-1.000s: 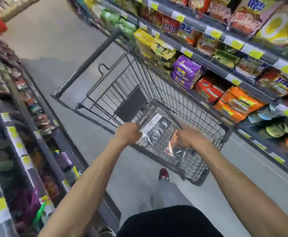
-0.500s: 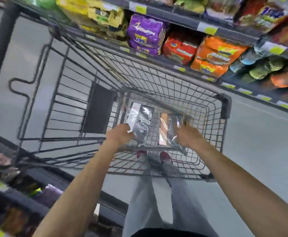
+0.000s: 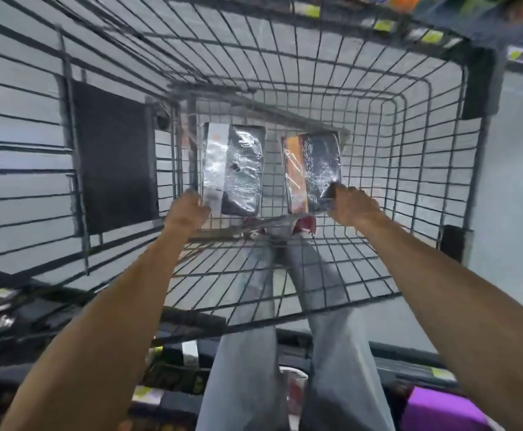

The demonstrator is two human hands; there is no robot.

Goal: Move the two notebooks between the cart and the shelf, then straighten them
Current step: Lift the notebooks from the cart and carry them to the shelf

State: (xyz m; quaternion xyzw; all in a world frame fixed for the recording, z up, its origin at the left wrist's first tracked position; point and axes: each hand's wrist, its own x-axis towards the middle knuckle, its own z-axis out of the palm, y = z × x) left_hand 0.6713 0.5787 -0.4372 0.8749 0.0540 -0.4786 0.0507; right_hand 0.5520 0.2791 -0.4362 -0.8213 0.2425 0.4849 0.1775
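In the cart (image 3: 479, 85), left hand (image 3: 186, 210) grips the left notebook (image 3: 233, 169) at its near edge, right hand (image 3: 352, 206) the right notebook (image 3: 314, 171); they lie apart.

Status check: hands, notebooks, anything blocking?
Left hand grips white-striped wrapped notebook; right hand grips orange-striped wrapped notebook. Both in grey wire cart, side by side, apart. Nothing blocking.

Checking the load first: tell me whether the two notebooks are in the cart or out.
In. The left notebook and right notebook lie flat, apart, inside the wire walls of the cart.
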